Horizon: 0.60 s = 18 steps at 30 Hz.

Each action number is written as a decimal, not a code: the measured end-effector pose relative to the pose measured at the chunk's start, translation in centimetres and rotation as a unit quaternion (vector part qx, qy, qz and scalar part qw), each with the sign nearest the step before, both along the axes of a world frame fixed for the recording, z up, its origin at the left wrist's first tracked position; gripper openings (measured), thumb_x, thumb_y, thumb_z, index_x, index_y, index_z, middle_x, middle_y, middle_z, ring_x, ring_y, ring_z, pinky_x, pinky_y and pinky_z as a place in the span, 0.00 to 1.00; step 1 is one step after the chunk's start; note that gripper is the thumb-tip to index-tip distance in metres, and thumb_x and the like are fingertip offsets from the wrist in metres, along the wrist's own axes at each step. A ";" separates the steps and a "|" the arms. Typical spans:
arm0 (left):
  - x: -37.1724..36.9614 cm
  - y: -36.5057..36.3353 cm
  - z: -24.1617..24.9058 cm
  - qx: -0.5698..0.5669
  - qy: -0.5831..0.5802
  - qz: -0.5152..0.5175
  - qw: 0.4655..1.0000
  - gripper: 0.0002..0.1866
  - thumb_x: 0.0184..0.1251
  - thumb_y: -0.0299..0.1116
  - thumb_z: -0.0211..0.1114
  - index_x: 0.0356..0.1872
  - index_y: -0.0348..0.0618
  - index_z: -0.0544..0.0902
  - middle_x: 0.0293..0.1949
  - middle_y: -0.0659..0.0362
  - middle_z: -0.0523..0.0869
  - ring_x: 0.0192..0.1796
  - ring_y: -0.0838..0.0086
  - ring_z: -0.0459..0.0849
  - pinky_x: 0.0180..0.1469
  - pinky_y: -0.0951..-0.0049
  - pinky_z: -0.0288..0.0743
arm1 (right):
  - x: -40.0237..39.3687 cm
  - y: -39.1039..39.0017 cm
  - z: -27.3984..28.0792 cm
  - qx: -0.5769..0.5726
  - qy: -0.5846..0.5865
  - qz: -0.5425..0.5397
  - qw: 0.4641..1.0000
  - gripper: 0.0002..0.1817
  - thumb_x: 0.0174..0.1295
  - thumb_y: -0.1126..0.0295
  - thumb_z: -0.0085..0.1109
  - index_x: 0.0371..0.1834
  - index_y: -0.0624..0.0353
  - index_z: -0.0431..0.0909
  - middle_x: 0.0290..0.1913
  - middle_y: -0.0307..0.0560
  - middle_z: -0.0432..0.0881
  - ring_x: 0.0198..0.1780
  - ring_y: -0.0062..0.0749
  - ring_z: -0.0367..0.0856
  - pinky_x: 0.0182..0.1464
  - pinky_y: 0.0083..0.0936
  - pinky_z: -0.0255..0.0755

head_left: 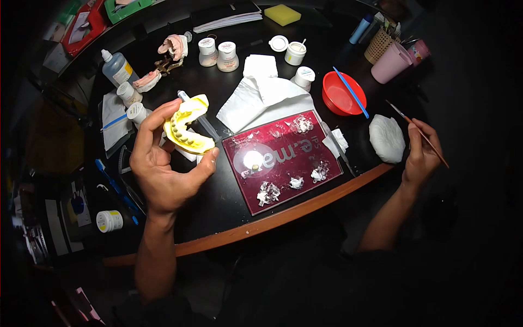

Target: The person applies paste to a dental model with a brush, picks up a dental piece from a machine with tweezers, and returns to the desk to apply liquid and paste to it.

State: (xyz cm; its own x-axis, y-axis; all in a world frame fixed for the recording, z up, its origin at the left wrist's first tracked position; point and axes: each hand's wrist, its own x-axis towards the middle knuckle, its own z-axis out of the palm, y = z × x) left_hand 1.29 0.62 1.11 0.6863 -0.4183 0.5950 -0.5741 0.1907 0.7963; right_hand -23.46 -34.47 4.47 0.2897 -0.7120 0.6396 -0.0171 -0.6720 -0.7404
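Note:
Raised over the left part of the desk, my left hand [166, 163] grips a yellow dental model [188, 128] between thumb and fingers, its row of teeth showing. My right hand [419, 155] pinches a thin brush [425, 136] at the right, beside a white rounded pad [387, 139]. Between the hands lies a dark red glass slab [289, 163] with several smears of white paste [268, 193] on it. A folded white tissue [267, 101] touches the slab's far edge. A syringe [207, 126] lies behind the model, partly hidden.
A red bowl [340, 95] with a blue stick across it stands beyond the slab. Small jars [227, 57], a bottle [117, 68] and pink dental casts [173, 48] stand farther back. At left are a blue toothbrush [117, 188] and a white jar [109, 220]. Wooden desk edge [272, 224] nearest me.

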 end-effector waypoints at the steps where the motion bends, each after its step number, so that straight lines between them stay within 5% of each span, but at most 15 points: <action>1: -0.1 0.0 0.2 -0.004 0.004 0.011 1.000 0.40 0.46 0.17 0.81 0.66 0.29 0.74 0.65 0.44 0.78 0.64 0.63 0.83 0.64 0.67 0.84 | -1.5 -1.0 -0.4 0.007 -0.006 -0.029 1.000 0.07 0.66 0.81 0.68 0.46 0.72 0.86 0.43 0.52 0.90 0.46 0.31 0.88 0.53 0.24 0.81; 7: -0.1 0.2 0.5 -0.013 0.018 0.026 0.999 0.40 0.49 0.17 0.81 0.66 0.28 0.73 0.65 0.42 0.79 0.63 0.63 0.84 0.64 0.67 0.84 | -6.6 -3.0 -4.3 0.010 0.135 -0.100 0.986 0.07 0.67 0.77 0.68 0.45 0.70 0.86 0.40 0.49 0.88 0.45 0.30 0.87 0.51 0.26 0.81; 11: 0.0 0.1 0.5 -0.006 0.006 0.039 0.999 0.39 0.48 0.18 0.81 0.66 0.28 0.74 0.60 0.44 0.82 0.61 0.65 0.86 0.61 0.68 0.86 | -6.8 -3.2 -4.3 -0.018 0.026 -0.100 0.994 0.04 0.67 0.77 0.66 0.40 0.69 0.84 0.37 0.47 0.88 0.39 0.27 0.86 0.44 0.22 0.79; 12: 0.1 0.0 0.4 -0.010 0.003 0.049 0.999 0.39 0.48 0.19 0.81 0.65 0.28 0.74 0.58 0.44 0.84 0.60 0.65 0.87 0.60 0.68 0.86 | -6.4 -2.1 -3.1 -0.003 0.018 -0.128 0.992 0.03 0.66 0.78 0.65 0.39 0.68 0.84 0.36 0.47 0.87 0.34 0.23 0.81 0.36 0.18 0.71; 13: 0.2 0.1 0.5 -0.009 0.002 0.051 0.999 0.39 0.49 0.19 0.81 0.65 0.28 0.74 0.57 0.44 0.84 0.59 0.65 0.87 0.60 0.68 0.87 | -5.5 -1.1 -2.3 -0.024 -0.021 -0.090 0.995 0.07 0.69 0.78 0.60 0.44 0.69 0.84 0.36 0.48 0.87 0.31 0.19 0.75 0.32 0.17 0.64; 16: 0.5 0.4 0.8 -0.020 0.000 0.051 0.998 0.38 0.50 0.20 0.81 0.65 0.28 0.74 0.54 0.44 0.85 0.57 0.66 0.88 0.58 0.69 0.88 | -1.8 3.2 -0.1 -0.033 -0.035 0.100 0.994 0.13 0.74 0.76 0.51 0.52 0.70 0.83 0.37 0.50 0.88 0.30 0.21 0.74 0.34 0.18 0.65; 18: 0.5 1.0 1.4 -0.003 0.008 0.045 0.999 0.37 0.54 0.17 0.78 0.67 0.28 0.72 0.61 0.42 0.81 0.62 0.63 0.85 0.65 0.65 0.83 | 1.6 6.8 0.6 -0.054 0.032 0.207 0.976 0.13 0.74 0.76 0.52 0.54 0.69 0.84 0.39 0.50 0.89 0.33 0.23 0.78 0.36 0.21 0.69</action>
State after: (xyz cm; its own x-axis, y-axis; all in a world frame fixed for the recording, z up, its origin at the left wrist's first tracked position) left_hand 1.81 1.61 2.50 0.7303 -0.3517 0.5857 -0.5761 0.1436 0.8046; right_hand -21.89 -27.65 5.10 0.5795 -0.4557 0.6757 0.2289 -0.7047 -0.6716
